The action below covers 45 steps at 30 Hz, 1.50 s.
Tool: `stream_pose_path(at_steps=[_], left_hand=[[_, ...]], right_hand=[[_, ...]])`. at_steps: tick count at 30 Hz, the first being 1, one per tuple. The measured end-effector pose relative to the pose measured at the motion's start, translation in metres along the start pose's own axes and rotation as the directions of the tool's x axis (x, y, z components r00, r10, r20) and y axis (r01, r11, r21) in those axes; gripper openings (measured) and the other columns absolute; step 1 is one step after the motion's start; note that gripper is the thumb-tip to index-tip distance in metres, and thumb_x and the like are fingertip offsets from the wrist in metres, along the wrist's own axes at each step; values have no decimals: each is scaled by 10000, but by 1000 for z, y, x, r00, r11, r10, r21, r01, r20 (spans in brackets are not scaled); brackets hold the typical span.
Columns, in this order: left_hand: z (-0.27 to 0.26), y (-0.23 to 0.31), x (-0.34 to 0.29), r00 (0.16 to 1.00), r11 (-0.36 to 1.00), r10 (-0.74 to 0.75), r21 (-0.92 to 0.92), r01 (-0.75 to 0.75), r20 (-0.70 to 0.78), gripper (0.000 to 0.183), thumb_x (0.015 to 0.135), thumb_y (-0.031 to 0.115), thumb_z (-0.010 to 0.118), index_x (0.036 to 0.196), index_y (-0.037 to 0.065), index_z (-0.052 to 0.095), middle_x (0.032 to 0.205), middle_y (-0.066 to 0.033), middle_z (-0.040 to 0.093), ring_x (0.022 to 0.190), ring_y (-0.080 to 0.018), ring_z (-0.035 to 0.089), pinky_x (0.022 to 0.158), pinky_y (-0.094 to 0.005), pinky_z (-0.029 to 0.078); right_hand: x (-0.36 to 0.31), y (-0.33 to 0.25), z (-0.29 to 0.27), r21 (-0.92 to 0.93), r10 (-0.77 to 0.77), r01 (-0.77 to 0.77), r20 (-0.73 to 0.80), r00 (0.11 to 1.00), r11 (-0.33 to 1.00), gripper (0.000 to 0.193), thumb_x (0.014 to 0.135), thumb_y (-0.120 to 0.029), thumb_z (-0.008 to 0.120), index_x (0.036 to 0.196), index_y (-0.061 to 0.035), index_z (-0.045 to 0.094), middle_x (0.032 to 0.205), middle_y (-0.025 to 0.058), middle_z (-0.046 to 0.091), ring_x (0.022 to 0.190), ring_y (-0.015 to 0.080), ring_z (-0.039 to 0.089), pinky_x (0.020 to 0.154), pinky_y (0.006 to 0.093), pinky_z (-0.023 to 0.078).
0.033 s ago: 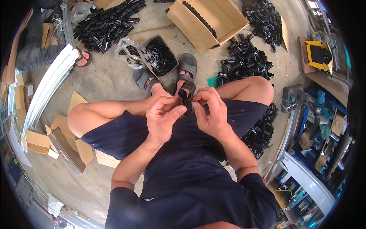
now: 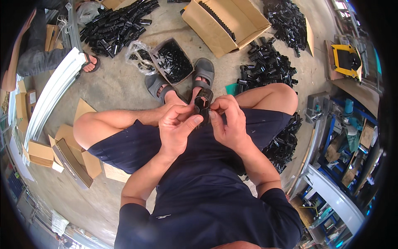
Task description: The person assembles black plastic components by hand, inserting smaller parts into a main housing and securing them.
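A shiny black tubular plastic part (image 2: 204, 98) with round openings is held up between my two hands, above my lap. My left hand (image 2: 176, 126) pinches its left side with thumb and fingers. On the opposite side, my right hand (image 2: 229, 120) is closed, its thumb and fingertips pressed against the part's lower right. Whether a smaller piece sits under those fingertips is hidden. Just beyond my feet, a small open box (image 2: 154, 56) holds many tiny black pieces. Similar black tubular parts lie in a pile (image 2: 269, 66) by my right knee.
A large open cardboard box (image 2: 253, 20) with a row of black parts stands ahead. More black parts form heaps at far left (image 2: 118, 27) and far right (image 2: 286, 20). A person's sandalled foot (image 2: 90, 63) is at left, near long white profiles (image 2: 52, 89). Cluttered shelving (image 2: 352, 141) lines the right.
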<state>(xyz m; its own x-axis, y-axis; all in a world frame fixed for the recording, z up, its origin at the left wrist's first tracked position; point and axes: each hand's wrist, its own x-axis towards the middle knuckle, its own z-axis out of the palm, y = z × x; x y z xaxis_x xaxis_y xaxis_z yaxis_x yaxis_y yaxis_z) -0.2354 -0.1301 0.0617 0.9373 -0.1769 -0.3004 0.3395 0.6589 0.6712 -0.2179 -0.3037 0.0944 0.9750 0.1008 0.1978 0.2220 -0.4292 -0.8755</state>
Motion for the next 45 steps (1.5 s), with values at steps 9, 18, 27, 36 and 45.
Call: stream_pose_path(at_steps=[9, 18, 27, 36, 45], left_hand=[[10, 6, -2, 985, 944, 161, 280, -172, 60, 284, 890, -108, 717, 1150, -72, 609, 1122, -152, 702, 1021, -165, 684, 924, -295, 574], [10, 10, 6, 992, 927, 118, 352, -129, 55, 409, 911, -83, 703, 1277, -79, 522, 1208, -188, 684, 1073, -210, 686, 947, -321, 578], [5, -1, 10, 995, 954, 86, 286, -94, 41, 432, 919, -82, 690, 1312, -79, 509, 1243, -189, 676, 1105, -224, 683, 971, -322, 567], [7, -1, 11, 990, 913, 100, 387, -130, 99, 397, 913, -71, 705, 1296, -83, 599, 1225, -137, 690, 1107, -186, 679, 981, -298, 548], [6, 7, 16, 981, 819, 79, 549, -164, 175, 379, 907, -43, 728, 1272, -64, 628, 1124, -113, 720, 995, -165, 707, 887, -279, 574]], right_hand=[[-10, 12, 7, -9, 77, -77, 48, 996, 997, 122, 973, -64, 614, 1035, -4, 528, 892, 113, 606, 671, 180, 602, 556, 322, 483], [-4, 7, 3, 581, 359, -377, 152, 921, 721, 336, 993, -158, 676, 1244, 30, 557, 1060, 47, 600, 906, 111, 611, 789, 252, 520], [3, 14, 0, 485, 326, -337, 111, 939, 807, 357, 890, -69, 773, 1194, 50, 628, 1097, 63, 612, 928, 115, 619, 801, 259, 510], [6, 8, -11, 338, 343, -377, 155, 926, 862, 450, 871, -74, 792, 1268, 56, 626, 1024, 61, 631, 882, 103, 621, 760, 243, 512], [3, 15, -14, 460, 362, -408, 189, 913, 788, 436, 892, -61, 777, 1283, 64, 631, 1013, 27, 597, 815, 53, 576, 675, 202, 495]])
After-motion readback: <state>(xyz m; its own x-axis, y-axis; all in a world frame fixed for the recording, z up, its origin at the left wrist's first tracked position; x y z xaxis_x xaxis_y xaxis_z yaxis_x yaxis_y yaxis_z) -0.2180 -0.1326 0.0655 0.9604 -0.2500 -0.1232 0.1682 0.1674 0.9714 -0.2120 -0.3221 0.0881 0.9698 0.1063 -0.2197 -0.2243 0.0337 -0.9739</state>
